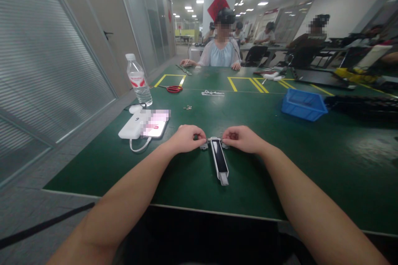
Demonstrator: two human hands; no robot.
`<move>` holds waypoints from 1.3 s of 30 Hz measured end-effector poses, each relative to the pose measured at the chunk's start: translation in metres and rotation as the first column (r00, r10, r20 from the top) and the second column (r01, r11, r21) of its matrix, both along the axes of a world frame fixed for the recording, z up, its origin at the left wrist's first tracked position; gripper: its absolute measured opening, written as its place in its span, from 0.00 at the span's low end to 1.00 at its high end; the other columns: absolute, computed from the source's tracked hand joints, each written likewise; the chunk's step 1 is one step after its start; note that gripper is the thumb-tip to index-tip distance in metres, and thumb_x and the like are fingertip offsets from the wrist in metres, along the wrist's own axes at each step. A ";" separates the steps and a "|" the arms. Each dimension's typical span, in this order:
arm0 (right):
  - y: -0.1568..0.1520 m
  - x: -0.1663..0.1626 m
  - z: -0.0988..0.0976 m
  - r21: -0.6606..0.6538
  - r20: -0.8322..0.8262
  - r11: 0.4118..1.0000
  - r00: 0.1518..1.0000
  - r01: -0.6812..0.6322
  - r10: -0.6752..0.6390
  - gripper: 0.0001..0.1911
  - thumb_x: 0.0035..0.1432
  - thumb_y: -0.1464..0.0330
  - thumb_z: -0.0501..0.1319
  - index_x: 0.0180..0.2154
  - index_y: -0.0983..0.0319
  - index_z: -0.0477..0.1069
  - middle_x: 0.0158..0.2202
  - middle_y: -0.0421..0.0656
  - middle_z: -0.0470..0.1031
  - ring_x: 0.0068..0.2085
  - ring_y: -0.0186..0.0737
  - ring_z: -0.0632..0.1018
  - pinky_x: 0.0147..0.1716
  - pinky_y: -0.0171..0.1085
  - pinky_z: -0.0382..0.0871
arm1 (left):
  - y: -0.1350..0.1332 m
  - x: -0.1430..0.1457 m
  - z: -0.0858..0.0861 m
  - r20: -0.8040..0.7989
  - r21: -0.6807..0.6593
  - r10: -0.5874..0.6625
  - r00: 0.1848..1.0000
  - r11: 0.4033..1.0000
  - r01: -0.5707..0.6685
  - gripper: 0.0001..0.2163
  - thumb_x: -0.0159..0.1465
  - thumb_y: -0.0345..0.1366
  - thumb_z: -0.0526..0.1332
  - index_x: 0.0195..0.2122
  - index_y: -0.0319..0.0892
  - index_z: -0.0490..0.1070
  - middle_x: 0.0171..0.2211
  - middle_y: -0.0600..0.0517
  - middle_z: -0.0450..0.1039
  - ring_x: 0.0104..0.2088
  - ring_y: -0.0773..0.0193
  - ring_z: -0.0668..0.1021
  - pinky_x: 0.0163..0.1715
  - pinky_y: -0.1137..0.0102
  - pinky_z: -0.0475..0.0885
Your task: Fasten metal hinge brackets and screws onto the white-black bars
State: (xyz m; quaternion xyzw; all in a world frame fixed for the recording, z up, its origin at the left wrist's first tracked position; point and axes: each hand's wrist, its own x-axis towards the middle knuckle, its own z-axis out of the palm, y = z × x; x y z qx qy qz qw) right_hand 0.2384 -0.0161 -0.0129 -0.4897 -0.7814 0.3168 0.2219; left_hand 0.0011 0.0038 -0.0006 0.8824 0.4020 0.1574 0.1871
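A slim white device with a long black panel [220, 158] lies on the green table [248, 190], its narrow grey end towards me. Small silvery metal parts stick out on both sides of its far end. My left hand [189, 138] pinches the small metal part [204, 146] on the left between thumb and fingertips. Opposite, my right hand [243, 139] is closed at the fingertips on the small metal part [225, 146] on the right. The fingers partly cover both parts, so their exact shape is hidden.
To the left stand a water bottle [139, 82] and a white power bank [132, 126] cabled to a phone [158, 124]. Red-handled scissors [174, 89], small metal bits [188, 108] and a clear strip [213, 93] lie farther back. A blue bin [304, 105] is at right. A person [220, 51] sits opposite.
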 end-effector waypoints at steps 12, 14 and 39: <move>0.002 0.001 -0.004 -0.005 -0.032 1.000 0.999 -0.014 0.014 0.10 0.52 0.63 0.60 0.30 0.64 0.71 0.23 0.40 0.71 0.24 0.32 0.69 0.25 0.33 0.63 | -0.001 0.000 0.001 0.027 -0.040 0.006 1.000 0.999 -0.004 0.07 0.55 0.37 0.61 0.32 0.42 0.75 0.29 0.55 0.74 0.29 0.68 0.72 0.32 0.73 0.62; 0.002 0.001 -0.003 -0.004 -0.024 1.000 1.000 -0.012 0.012 0.09 0.52 0.63 0.60 0.30 0.64 0.71 0.23 0.40 0.71 0.24 0.32 0.69 0.25 0.33 0.64 | -0.002 0.000 0.001 0.040 -0.039 0.004 0.999 0.999 -0.003 0.07 0.55 0.37 0.62 0.32 0.42 0.74 0.29 0.55 0.74 0.29 0.68 0.72 0.32 0.73 0.62; 0.003 0.002 -0.006 -0.005 -0.032 1.000 0.999 -0.007 0.007 0.10 0.51 0.62 0.60 0.30 0.64 0.71 0.23 0.40 0.70 0.24 0.32 0.68 0.25 0.32 0.63 | -0.004 -0.002 0.007 -0.129 0.183 -0.038 0.991 0.981 0.062 0.08 0.60 0.38 0.58 0.32 0.42 0.75 0.35 0.52 0.76 0.40 0.61 0.75 0.40 0.66 0.58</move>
